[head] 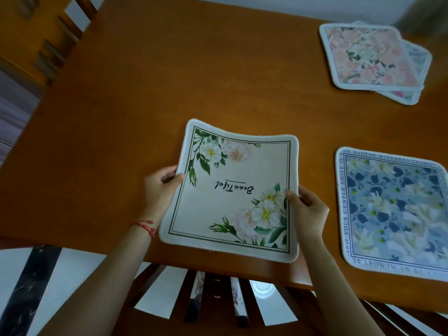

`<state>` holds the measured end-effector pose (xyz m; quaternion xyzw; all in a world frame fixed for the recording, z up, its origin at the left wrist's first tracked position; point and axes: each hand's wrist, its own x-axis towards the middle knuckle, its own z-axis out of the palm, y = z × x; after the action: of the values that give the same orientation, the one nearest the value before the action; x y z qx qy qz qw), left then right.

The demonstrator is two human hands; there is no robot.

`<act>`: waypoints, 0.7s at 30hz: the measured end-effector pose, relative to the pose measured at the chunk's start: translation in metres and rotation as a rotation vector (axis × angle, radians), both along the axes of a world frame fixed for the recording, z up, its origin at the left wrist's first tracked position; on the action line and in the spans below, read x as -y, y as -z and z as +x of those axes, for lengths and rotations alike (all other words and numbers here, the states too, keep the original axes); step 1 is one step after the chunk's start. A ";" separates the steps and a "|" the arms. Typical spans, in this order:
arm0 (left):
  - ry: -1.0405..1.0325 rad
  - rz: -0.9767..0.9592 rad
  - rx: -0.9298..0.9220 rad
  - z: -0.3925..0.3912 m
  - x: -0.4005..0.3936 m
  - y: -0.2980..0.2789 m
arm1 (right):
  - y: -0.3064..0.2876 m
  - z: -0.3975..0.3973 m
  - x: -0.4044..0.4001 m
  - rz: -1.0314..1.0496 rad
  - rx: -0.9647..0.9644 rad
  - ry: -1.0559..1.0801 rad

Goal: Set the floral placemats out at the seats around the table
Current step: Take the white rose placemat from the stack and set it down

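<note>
Chair: a brown wooden slatted chair back [218,297] stood nearest, tucked under the near edge, with pale floor showing between its slats.
Left wrist: a red thread bracelet [144,227] circled it.
Left grip: the left hand [162,187] pinched the left edge of a cream square placemat with white flowers, green leaves and the script word "Beautiful" [232,190], thumb on top and fingers curled beneath.
Right grip: the right hand [307,209] pinched the same mat's right edge, thumb over the printed flowers, fingers curled behind.
Held mat: it sat between the two hands over the near part of the orange-brown wooden tabletop [169,81], its middle sagging and far edge bowed; whether its near edge touched the wood could not be told.
Right side: a blue-grey square placemat with dark leaves, pale blossoms and lettering round its border [392,212] lay flat by the near edge, just beside the right hand.
Far right: a pink rose-printed square placemat [368,55] lay askew on top of another pale floral mat [418,59], only partly visible.
Far left: another wooden slatted chair [55,40] stood at the far side.
</note>
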<state>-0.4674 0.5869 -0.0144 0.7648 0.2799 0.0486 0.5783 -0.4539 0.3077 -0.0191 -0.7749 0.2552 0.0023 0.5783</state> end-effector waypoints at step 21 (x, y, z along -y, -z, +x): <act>0.048 -0.015 -0.131 0.002 0.006 0.008 | 0.020 -0.005 -0.002 -0.209 -0.094 -0.038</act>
<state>-0.4655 0.5809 -0.0228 0.7686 0.2990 -0.0175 0.5653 -0.4586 0.3097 -0.0391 -0.8347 0.2662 0.0227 0.4816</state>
